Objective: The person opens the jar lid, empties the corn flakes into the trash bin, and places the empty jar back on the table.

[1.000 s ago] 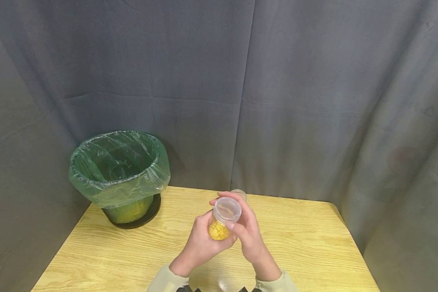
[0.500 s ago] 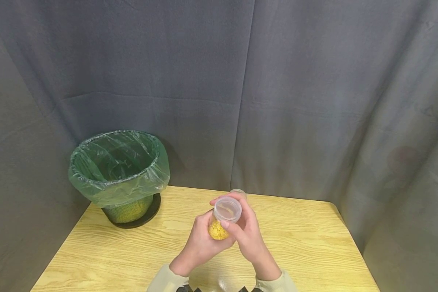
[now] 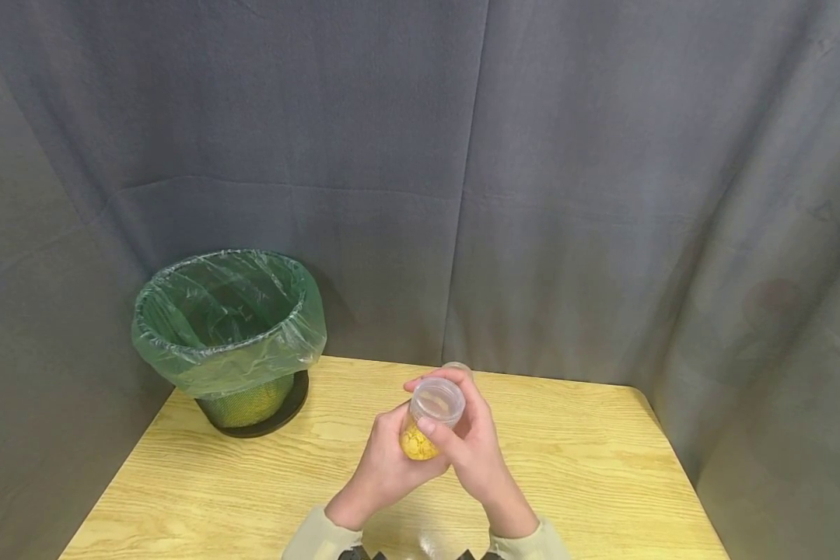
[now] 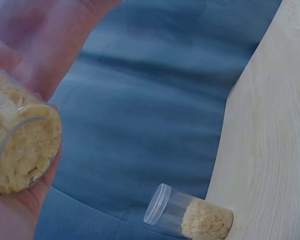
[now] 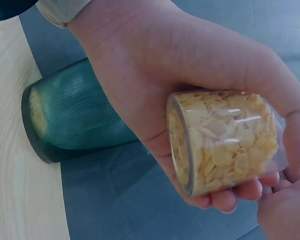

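A clear jar of yellow flakes (image 3: 417, 442) stands slightly tilted above the table, between both hands. The left hand (image 3: 385, 451) grips its body, with fingers wrapped round it in the right wrist view. On its clear screw lid (image 3: 438, 398) the right hand (image 3: 481, 447) keeps hold, thumb on the near side and fingers round the far side. Flakes fill the lower part of the jar (image 5: 225, 140). A second lidded jar (image 4: 205, 220) of flakes stands on the table; in the head view it is mostly hidden behind the right hand.
At the left back of the wooden table (image 3: 581, 467) stands a mesh waste bin (image 3: 248, 404) with a green liner bag (image 3: 252, 365) over its rim. Grey curtains (image 3: 364, 155) hang behind the table and at both sides.
The right thumb has moved left along the near side of the lid, and the right fingers have shifted slightly right. The left hand and the jar stay almost in place.
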Available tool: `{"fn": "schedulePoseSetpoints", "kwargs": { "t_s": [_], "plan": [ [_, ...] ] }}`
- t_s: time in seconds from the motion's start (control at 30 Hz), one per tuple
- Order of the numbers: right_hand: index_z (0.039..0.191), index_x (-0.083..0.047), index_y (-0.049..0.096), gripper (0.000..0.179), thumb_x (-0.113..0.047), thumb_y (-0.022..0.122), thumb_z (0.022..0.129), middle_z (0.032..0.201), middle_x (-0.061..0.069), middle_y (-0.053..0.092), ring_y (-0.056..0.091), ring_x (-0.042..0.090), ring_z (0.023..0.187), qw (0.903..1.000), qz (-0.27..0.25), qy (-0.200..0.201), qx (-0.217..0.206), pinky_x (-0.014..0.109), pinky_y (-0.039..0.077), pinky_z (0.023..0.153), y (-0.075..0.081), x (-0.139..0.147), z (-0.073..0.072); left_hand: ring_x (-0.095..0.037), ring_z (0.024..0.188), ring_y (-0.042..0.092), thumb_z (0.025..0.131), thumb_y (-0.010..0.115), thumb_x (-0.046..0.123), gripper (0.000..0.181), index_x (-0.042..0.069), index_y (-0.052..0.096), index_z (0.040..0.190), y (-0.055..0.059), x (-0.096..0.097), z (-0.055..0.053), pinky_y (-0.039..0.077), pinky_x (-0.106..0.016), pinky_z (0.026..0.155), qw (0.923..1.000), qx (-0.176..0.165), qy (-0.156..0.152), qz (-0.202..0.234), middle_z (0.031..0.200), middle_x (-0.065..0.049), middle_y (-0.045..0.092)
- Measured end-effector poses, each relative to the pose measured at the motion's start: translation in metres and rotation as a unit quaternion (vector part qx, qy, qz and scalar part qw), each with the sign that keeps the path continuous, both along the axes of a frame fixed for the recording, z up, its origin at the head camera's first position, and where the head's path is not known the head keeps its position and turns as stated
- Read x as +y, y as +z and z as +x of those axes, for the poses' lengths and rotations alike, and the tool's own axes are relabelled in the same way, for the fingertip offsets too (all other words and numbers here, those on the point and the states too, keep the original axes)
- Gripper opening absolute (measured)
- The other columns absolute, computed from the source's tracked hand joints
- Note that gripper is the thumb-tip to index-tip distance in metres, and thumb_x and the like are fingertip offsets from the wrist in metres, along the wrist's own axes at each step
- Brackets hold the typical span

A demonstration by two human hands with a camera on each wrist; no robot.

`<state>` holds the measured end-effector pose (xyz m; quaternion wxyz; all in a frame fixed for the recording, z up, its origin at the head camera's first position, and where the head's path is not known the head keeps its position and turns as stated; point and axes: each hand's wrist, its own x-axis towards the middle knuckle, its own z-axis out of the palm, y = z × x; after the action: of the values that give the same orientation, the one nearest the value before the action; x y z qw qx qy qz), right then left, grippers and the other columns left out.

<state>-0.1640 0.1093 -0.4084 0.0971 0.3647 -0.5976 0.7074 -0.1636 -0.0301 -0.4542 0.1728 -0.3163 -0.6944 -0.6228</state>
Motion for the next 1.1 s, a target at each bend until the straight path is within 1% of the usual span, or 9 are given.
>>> {"fn": "schedulePoseSetpoints", "kwargs": {
  "t_s": [0.03,0.13,0.27,0.4,0.53,0.67,0.77,0.9,1.1],
  "plan": [
    [0.127,0.008,0.048,0.038,-0.002,0.065,0.094,0.119,0.028,0.062,0.059,0.029,0.114,1.0,0.0,-0.002,0.001,0.037,0.047,0.099,0.0,0.0,0.0,-0.019,0.094,0.069,0.075,0.082,-0.001,0.047,0.011,0.066,0.118,0.0,0.0,0.0,0.058,-0.036,0.079,1.0,0.002,-0.001,0.002,0.109,-0.001,0.072],
    [0.126,0.008,0.049,0.036,-0.005,0.062,0.095,0.118,0.03,0.061,0.06,0.028,0.114,1.0,-0.001,-0.007,0.006,0.036,0.046,0.1,0.001,-0.001,0.0,-0.018,0.09,0.069,0.075,0.081,-0.001,0.046,0.01,0.066,0.117,-0.001,0.0,0.0,0.058,-0.035,0.077,1.0,0.001,0.001,0.004,0.106,-0.001,0.072],
    [0.126,0.008,0.049,0.035,-0.007,0.06,0.097,0.117,0.033,0.06,0.061,0.028,0.113,0.9998,-0.006,-0.013,0.016,0.036,0.046,0.101,0.002,0.0,0.0,-0.017,0.084,0.068,0.071,0.081,-0.002,0.048,0.013,0.068,0.115,-0.001,0.0,0.002,0.058,-0.035,0.072,0.9993,-0.037,0.003,0.008,0.1,0.002,0.072],
    [0.127,0.008,0.049,0.033,-0.008,0.057,0.098,0.118,0.03,0.063,0.061,0.029,0.114,0.9995,-0.007,-0.022,0.02,0.036,0.046,0.101,0.001,0.001,-0.001,-0.018,0.08,0.068,0.071,0.079,-0.002,0.048,0.014,0.067,0.114,-0.001,-0.001,0.004,0.058,-0.035,0.07,0.9974,-0.071,-0.008,0.015,0.096,0.003,0.072],
    [0.127,0.007,0.048,0.032,-0.008,0.053,0.1,0.119,0.027,0.064,0.061,0.029,0.115,0.9993,-0.004,-0.028,0.022,0.037,0.045,0.102,0.0,0.002,-0.001,-0.019,0.078,0.067,0.072,0.078,-0.003,0.047,0.015,0.067,0.114,-0.003,-0.002,0.004,0.058,-0.036,0.069,0.9971,-0.073,-0.013,0.018,0.096,0.001,0.071],
    [0.127,0.009,0.047,0.03,-0.006,0.049,0.101,0.119,0.027,0.063,0.06,0.029,0.117,0.9993,-0.006,-0.031,0.02,0.038,0.044,0.103,-0.001,0.002,-0.001,-0.018,0.076,0.067,0.072,0.078,-0.004,0.045,0.015,0.067,0.112,-0.006,-0.004,0.004,0.058,-0.036,0.067,0.9969,-0.077,-0.009,0.016,0.094,-0.001,0.072],
    [0.126,0.01,0.046,0.029,-0.005,0.046,0.101,0.119,0.027,0.064,0.06,0.029,0.118,0.999,-0.001,-0.04,0.021,0.038,0.044,0.104,-0.001,0.002,-0.002,-0.018,0.076,0.067,0.073,0.079,-0.002,0.044,0.015,0.067,0.111,-0.007,-0.006,0.004,0.058,-0.036,0.067,0.9964,-0.084,-0.001,0.011,0.094,-0.001,0.072],
    [0.126,0.009,0.045,0.029,-0.006,0.044,0.101,0.122,0.023,0.064,0.058,0.028,0.12,0.9985,0.009,-0.05,0.017,0.038,0.043,0.104,-0.002,0.004,-0.002,-0.017,0.076,0.067,0.073,0.08,-0.001,0.044,0.015,0.068,0.112,-0.007,-0.009,0.005,0.058,-0.036,0.067,0.9957,-0.092,0.014,0.008,0.094,0.001,0.072],
    [0.124,0.011,0.042,0.029,-0.005,0.04,0.101,0.124,0.017,0.065,0.057,0.028,0.12,0.9987,0.007,-0.051,0.007,0.038,0.042,0.104,-0.003,0.007,-0.002,-0.018,0.077,0.067,0.072,0.081,-0.001,0.043,0.012,0.068,0.111,-0.006,-0.015,0.003,0.058,-0.035,0.068,0.9954,-0.09,0.029,0.011,0.094,0.003,0.072]
  ]
}}
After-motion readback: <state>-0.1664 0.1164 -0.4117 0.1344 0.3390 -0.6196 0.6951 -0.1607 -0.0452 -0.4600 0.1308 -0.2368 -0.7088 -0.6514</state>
